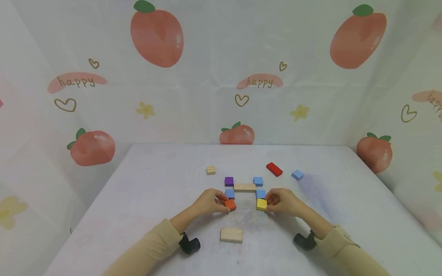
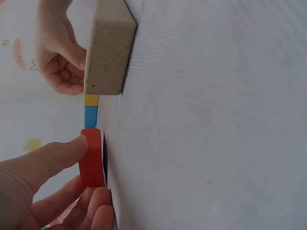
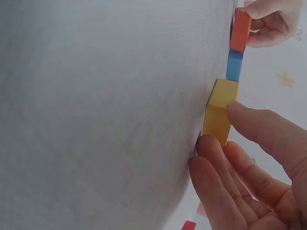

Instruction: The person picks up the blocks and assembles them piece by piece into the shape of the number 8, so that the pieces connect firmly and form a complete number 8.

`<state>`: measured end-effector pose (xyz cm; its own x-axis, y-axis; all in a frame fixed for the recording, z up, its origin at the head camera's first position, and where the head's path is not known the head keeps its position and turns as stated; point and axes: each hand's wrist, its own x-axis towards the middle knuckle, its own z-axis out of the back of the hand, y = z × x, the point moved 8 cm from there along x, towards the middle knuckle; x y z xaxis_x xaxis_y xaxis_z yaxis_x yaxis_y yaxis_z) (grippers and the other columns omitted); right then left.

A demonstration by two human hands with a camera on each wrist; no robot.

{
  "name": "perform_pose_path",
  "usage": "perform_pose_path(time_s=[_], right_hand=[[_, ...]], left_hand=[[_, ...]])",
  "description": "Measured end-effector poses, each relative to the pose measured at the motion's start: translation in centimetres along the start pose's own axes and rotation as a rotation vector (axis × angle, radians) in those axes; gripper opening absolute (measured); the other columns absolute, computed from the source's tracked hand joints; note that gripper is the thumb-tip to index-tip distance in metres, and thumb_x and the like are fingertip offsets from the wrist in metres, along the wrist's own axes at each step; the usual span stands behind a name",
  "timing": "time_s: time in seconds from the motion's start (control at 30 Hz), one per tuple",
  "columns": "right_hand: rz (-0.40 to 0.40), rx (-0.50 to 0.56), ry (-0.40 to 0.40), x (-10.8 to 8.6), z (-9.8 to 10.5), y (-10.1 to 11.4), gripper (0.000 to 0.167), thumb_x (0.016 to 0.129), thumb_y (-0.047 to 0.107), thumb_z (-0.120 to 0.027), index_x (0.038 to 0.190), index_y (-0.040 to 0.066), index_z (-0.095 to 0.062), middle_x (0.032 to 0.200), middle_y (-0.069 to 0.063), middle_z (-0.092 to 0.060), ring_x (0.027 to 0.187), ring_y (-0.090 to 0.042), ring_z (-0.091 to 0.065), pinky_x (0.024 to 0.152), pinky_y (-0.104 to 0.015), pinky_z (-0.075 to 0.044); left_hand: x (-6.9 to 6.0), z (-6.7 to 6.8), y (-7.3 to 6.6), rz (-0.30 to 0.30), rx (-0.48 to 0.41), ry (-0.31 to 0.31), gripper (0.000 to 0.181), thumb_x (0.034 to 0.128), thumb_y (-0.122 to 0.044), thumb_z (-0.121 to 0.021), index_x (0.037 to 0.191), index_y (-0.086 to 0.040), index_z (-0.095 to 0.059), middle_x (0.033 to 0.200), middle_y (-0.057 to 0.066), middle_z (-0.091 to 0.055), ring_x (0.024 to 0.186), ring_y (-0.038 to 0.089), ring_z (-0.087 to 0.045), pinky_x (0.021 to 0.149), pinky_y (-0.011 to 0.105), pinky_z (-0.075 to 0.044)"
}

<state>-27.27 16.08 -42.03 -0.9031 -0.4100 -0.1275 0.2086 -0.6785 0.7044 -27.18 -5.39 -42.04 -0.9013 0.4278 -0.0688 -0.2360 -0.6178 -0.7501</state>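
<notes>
My left hand [image 1: 211, 202] pinches an orange-red block [image 1: 230, 205] between thumb and fingers, just in front of a blue block [image 1: 229, 194]. A yellow block [image 1: 261, 204] is between the thumb and fingers of my right hand [image 1: 284, 202], in front of another blue block [image 1: 260, 194]. Behind these stand a purple block [image 1: 229, 181] on the left and a third blue block [image 1: 258, 181] on the right. A wooden plank [image 1: 244, 188] lies crosswise between the two rows. In the left wrist view, a dark gap shows beside the orange-red block's [image 2: 91, 158] lower edge.
Nearer to me lies a pale wooden block [image 1: 231, 235]. Farther back are a small ridged wooden piece [image 1: 210, 170], a red block [image 1: 274, 169] and a separate light-blue block [image 1: 297, 174]. A printed cloth [image 1: 193, 99] hangs behind the white table [image 1: 155, 176].
</notes>
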Motion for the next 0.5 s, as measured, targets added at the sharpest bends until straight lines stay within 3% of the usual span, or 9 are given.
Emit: perform_pose_path(time_s=[0.5], right_hand=[[-0.008, -0.015, 0.0, -0.02, 0.01, 0.03, 0.024, 0.076, 0.01, -0.075, 0.093, 0.002, -0.061, 0.085, -0.004, -0.062, 0.075, -0.012, -0.06, 0.07, -0.025, -0.056]], left_hand=[[0.06, 0.02, -0.26, 0.02, 0.024, -0.01, 0.033, 0.0715, -0.016, -0.08, 0.098, -0.001, -0.069, 0.094, 0.009, -0.069, 0.079, 0.013, -0.061, 0.067, 0.023, -0.048]])
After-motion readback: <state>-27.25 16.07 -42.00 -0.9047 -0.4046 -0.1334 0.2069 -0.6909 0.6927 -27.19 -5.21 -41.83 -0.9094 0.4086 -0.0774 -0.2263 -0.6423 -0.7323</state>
